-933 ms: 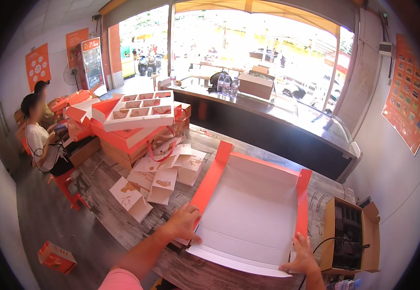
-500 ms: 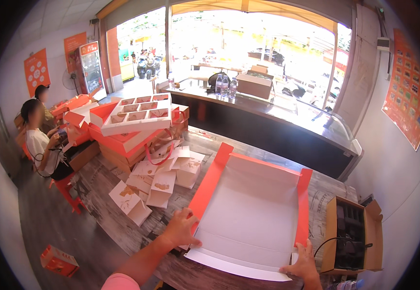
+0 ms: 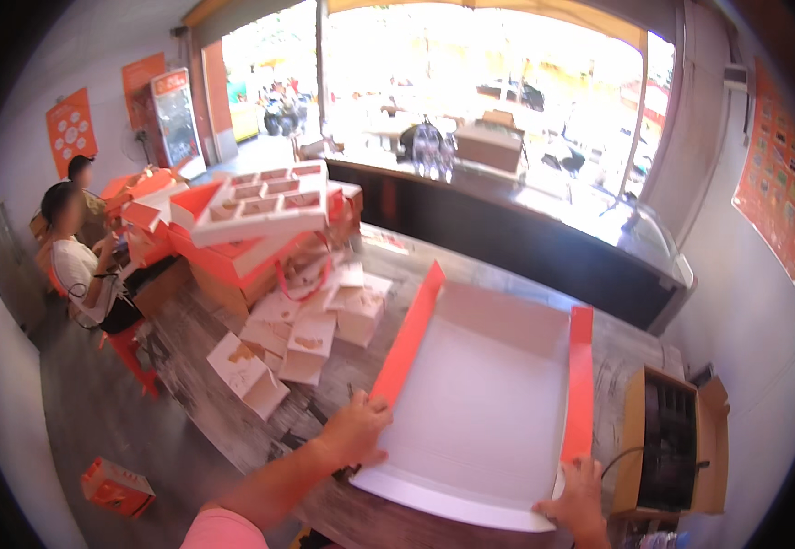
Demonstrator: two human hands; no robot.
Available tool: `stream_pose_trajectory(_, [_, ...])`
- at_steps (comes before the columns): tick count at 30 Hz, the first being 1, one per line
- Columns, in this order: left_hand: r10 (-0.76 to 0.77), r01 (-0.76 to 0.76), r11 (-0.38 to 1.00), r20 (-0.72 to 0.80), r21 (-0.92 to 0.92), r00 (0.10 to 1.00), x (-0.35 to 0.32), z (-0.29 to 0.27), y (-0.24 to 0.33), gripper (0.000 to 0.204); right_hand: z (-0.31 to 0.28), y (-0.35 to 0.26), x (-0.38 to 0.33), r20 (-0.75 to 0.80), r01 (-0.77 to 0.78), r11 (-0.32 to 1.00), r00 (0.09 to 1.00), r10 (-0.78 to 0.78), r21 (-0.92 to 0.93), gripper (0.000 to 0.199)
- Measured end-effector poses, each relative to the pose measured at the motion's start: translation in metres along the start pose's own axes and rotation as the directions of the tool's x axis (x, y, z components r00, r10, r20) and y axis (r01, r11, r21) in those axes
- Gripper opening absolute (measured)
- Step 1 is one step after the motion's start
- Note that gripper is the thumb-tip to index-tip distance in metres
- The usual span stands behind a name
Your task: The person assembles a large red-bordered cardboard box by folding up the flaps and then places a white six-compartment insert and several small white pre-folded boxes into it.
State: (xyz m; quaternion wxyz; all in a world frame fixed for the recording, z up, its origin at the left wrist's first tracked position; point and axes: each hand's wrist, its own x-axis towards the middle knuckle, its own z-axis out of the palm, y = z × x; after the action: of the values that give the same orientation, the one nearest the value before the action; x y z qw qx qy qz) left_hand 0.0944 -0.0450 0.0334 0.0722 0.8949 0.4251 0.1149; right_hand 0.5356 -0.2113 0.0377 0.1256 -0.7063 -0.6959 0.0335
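Observation:
A large cardboard box blank (image 3: 480,421), white inside, lies partly folded on the table in front of me. Its long red side flaps (image 3: 413,334) stand out along the left and right. My left hand (image 3: 358,430) is closed round the near left corner, fingers over the side wall. At the near right corner my right hand (image 3: 578,499) grips the edge, thumb on the white inside and fingers by the red flap. Left of the box, several folded white cartons with gold print (image 3: 308,345) lie in a loose group.
A white divided tray (image 3: 269,203) rests on stacked red boxes (image 3: 223,261) at the back left. An open brown carton with black contents (image 3: 658,444) stands at right. Behind runs a long counter (image 3: 507,215). Two people (image 3: 77,261) work at far left; a red-and-white bag (image 3: 118,487) is on the floor.
Both hands stay at the near corners. The red strip along the far panel no longer shows, and the left flap looks narrower. The view has shifted slightly.

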Motion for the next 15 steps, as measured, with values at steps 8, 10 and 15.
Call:
stream_pose_trajectory(8, [0.034, -0.018, 0.993, 0.139, -0.116, 0.99, 0.011, -0.029, 0.015, 0.055, -0.002, -0.01, 0.013, -0.01, 0.083, 0.995, 0.997, -0.082, 0.054, 0.091])
stream_pose_trajectory(10, [0.085, -0.05, 0.982, 0.187, -0.181, 0.979, 0.015, -0.036, 0.013, 0.062, -0.017, -0.018, 0.009, 0.098, -0.016, 1.0, 0.995, 0.016, 0.001, 0.096])
stream_pose_trajectory(15, [0.147, -0.06, 0.964, 0.334, -0.259, 0.931, 0.021, -0.052, -0.011, 0.083, -0.037, -0.016, 0.012, 0.27, -0.015, 1.0, 0.963, 0.01, 0.016, 0.102])
